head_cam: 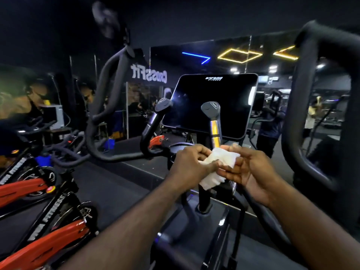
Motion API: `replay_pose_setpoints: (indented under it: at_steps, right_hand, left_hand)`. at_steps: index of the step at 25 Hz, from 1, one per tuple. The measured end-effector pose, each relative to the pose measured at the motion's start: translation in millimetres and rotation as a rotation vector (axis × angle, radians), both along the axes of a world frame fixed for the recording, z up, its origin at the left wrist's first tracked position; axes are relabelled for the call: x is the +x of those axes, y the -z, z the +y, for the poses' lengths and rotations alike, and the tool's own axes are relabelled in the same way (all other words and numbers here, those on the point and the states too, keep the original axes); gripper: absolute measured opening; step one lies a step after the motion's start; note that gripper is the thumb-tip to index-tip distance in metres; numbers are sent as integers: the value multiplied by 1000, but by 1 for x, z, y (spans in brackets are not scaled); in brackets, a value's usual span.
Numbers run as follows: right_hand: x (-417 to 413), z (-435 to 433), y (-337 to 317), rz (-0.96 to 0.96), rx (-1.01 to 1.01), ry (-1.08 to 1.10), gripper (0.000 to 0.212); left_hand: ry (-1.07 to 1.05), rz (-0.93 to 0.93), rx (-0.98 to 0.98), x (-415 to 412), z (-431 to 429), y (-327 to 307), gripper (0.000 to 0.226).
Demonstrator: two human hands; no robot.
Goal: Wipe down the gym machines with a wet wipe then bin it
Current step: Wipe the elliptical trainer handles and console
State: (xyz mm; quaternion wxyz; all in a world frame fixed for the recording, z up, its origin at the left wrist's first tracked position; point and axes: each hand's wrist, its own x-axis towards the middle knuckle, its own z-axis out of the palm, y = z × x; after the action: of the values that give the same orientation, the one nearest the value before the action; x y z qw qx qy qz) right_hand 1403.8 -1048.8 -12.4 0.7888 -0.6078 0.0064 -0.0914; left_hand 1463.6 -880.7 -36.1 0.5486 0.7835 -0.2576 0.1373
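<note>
A crumpled white wet wipe [215, 167] is held between both hands in front of a black elliptical machine. My left hand [190, 163] pinches its left side. My right hand [252, 170] grips its right side, palm turned toward me. Directly behind the wipe stands an upright handle [214, 121] with a grey cap and a shiny metal sensor band. A second such handle [155, 115] leans to the left. The machine's dark console screen [210, 106] sits above and behind them. No bin is in view.
Large curved black moving arms of the machine rise on the left [101, 117] and right [303, 106]. Red-and-black spin bikes [44, 207] line the left side. A mirror wall [233, 55] behind reflects gym lights and people.
</note>
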Motion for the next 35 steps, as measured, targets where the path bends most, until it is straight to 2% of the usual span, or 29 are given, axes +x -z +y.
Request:
replay_pose_setpoints:
  at_steps: [2,5,8,11,13,14,16,17,19,20,22,24,26,29,32,35]
  right_hand:
    - [7,-6,-12,-85,-121,54,25]
    - [28,-11,-28,-220,-234,210,27]
    - [50,-11,-44,-226,-333,159,52]
    - [70,-6,-68,-256,-365,100,30]
    - [85,-7,-90,-361,-329,296,13]
    - [95,-10,-101,-436,-417,486,11]
    - [110,-7,-115,-615,-809,864,13]
    - [118,-1,-114,-709,-1007,892,8]
    - [131,12,-94,-756,-1351,772,9]
    - [133,15,-80,-736,-1433,721,8]
    - [131,9,-58,-772,-1430,688,9]
    - [132,6,-45,-827,-1472,642,27]
    - [147,9,-51,-766,-1544,646,46]
    - [169,24,-60,-636,-1656,749,55]
    - [147,28,-31,-645,-1689,735,65]
    - [128,27,-12,-681,-1682,741,60]
  left_hand:
    - [30,10,-135,23,-6,-15,3]
    - [116,56,-302,39,-12,-45,6]
    - [230,142,-366,50,-14,-72,14]
    - [274,144,-366,66,-16,-90,14]
    - [216,124,-422,82,-16,-97,10]
    - [169,130,-471,92,-15,-99,9]
    - [104,233,-596,113,-16,-100,7]
    - [106,316,-662,123,-20,-98,12]
    - [159,508,-739,134,-34,-91,36]
    - [196,582,-748,134,-42,-85,51]
    - [253,644,-751,130,-56,-78,72]
    - [226,641,-760,132,-59,-78,83]
    - [170,590,-783,141,-54,-87,84]
    - [119,449,-717,159,-40,-101,89]
    - [99,373,-584,173,-29,-104,95]
    - [8,241,-428,193,-22,-106,87]
